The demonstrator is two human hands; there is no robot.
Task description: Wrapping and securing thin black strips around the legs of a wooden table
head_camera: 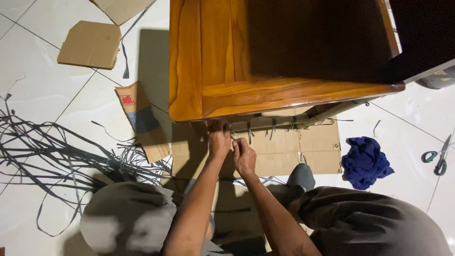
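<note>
A varnished wooden piece of furniture (pixel 222 90) stands on flattened cardboard (pixel 284 151) on the tiled floor. Under its front edge runs a pale rail (pixel 294 121) with several dark strips (pixel 250 133) hanging from it. My left hand (pixel 219 140) reaches up to the rail's left end, fingers curled at it. My right hand (pixel 244 155) is close beside it, pinching a thin dark strip (pixel 235 138). Both forearms come up from between my knees.
A tangle of loose dark strips (pixel 52 151) lies on the tiles at left. Cardboard scraps (pixel 90 45) and a torn box piece (pixel 142 121) lie at upper left. A blue cloth (pixel 365 161) and green-handled scissors (pixel 438 156) are at right.
</note>
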